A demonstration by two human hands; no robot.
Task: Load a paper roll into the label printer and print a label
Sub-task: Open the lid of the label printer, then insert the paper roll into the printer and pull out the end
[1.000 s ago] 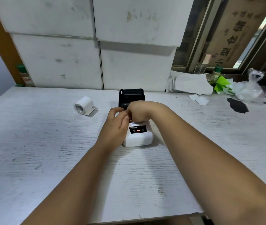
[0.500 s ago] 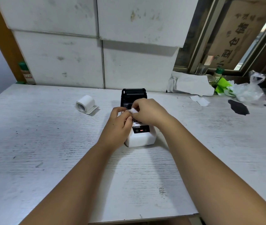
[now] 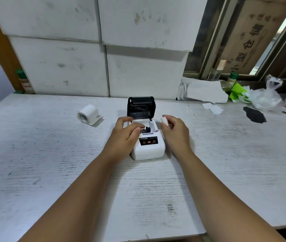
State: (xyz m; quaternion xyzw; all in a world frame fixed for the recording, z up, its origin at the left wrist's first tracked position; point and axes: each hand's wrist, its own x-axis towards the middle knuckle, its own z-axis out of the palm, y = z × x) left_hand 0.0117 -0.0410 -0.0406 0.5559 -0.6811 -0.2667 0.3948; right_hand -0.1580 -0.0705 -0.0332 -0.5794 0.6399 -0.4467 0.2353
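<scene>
A small white label printer (image 3: 149,149) stands mid-table with its black lid (image 3: 141,107) raised at the back, so the paper bay shows. My left hand (image 3: 126,132) rests on the printer's left side, fingers over the bay's front edge. My right hand (image 3: 172,131) is just right of the printer and pinches a small white piece of paper (image 3: 164,120). A white paper roll (image 3: 88,113) lies on its side on the table, far left of the printer, with a loose end trailing.
White boards (image 3: 103,49) stand along the back of the table. At the back right lie crumpled white paper (image 3: 203,92), paper scraps (image 3: 212,108), a green wrapper, a plastic bag (image 3: 265,96) and a black patch (image 3: 253,116). A bottle (image 3: 24,82) stands at the back left.
My right hand has pulled away from over the printer to its right side with the white piece. The open bay is now uncovered. My left hand stays on the printer.
</scene>
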